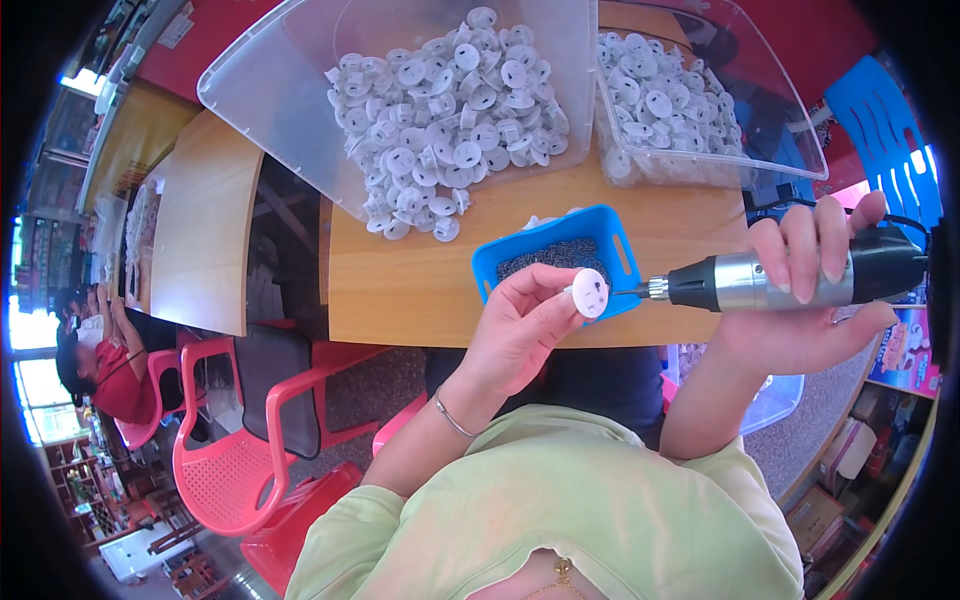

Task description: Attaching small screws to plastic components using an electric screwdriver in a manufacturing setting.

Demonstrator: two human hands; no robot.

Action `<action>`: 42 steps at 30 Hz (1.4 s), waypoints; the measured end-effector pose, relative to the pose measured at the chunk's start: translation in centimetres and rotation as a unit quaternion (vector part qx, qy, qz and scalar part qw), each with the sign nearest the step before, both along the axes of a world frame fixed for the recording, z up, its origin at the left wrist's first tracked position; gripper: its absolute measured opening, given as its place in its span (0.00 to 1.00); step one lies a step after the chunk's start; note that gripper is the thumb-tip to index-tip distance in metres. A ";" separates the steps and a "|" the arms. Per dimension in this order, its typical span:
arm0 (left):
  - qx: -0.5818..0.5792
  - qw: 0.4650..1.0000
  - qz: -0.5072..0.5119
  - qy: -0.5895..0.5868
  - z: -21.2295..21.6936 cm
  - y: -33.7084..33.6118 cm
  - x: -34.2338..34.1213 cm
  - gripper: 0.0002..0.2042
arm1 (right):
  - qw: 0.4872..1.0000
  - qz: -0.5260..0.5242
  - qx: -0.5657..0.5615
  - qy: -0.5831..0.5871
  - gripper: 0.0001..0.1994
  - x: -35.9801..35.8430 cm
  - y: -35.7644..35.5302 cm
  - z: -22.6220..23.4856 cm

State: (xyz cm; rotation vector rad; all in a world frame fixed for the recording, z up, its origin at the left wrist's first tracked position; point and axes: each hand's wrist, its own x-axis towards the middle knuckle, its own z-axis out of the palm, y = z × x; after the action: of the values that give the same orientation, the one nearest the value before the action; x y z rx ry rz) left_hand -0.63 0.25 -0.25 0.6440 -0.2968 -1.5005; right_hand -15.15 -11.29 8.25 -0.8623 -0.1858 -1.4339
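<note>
Between its thumb and fingers, my left hand (520, 325) pinches a round white plastic part (590, 293) that has small dark openings in its face. My right hand (800, 280) is wrapped round a silver and black electric screwdriver (740, 282), held level. The driver's bit points left, and its tip is at the right side of the white part; whether it touches cannot be made out. Just behind my left hand stands a blue plastic basket (625, 262) filled with small dark screws (552, 256).
A tilted clear bin (270, 95) spills many white parts (440, 130) onto the wooden table (400, 290). Another clear bin (790, 120) of similar parts stands at the right. Red chairs (230, 470) and a seated person (110, 370) are at the left. A cable runs behind the screwdriver.
</note>
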 end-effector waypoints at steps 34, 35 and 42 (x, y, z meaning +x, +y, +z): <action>0.017 0.907 0.154 -0.391 -2.0 -0.9 8.8 0.10 | 0.983 -0.061 0.139 0.105 0.22 0.0 -0.3 -4.2; -0.010 0.912 0.147 -0.382 -1.7 -0.8 8.6 0.10 | 0.982 -0.065 0.143 0.106 0.22 0.0 -0.3 -4.1; -0.048 0.918 0.140 -0.367 -1.1 -0.6 8.2 0.12 | 0.983 -0.058 0.139 0.107 0.21 0.0 -0.2 -4.1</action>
State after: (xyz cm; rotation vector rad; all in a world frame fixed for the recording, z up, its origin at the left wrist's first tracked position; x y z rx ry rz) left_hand 7.53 -0.37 -1.38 1.1096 -0.8108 -0.9140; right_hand -15.12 -11.50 4.20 -0.7979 0.2268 -1.4223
